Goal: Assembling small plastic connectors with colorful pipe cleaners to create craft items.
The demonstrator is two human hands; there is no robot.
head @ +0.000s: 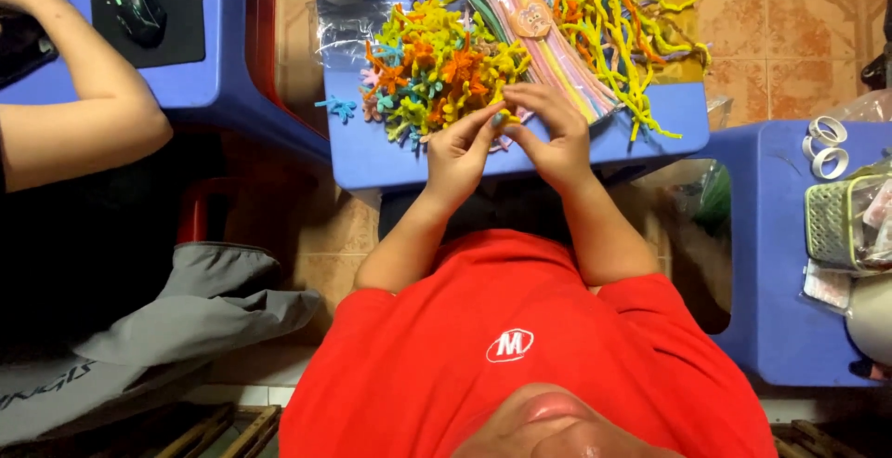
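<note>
My left hand [460,151] and my right hand [556,137] meet at the near edge of a small blue table [604,137]. Their fingertips pinch a small pipe-cleaner piece [503,117] between them, mostly hidden by the fingers. Just beyond my hands lies a pile of twisted pipe-cleaner shapes [432,63] in yellow, orange and teal. A bundle of straight pastel pipe cleaners [534,12] runs diagonally behind the right hand. A loose tangle of yellow, green and orange pipe cleaners [623,12] sits at the far right of the table.
Another person's arm [88,119] rests at the left beside a blue table with a computer mouse [135,3] on a black pad. A second blue table [771,263] at the right holds tape rolls [827,142] and a green basket [836,221]. Grey cloth [186,319] lies lower left.
</note>
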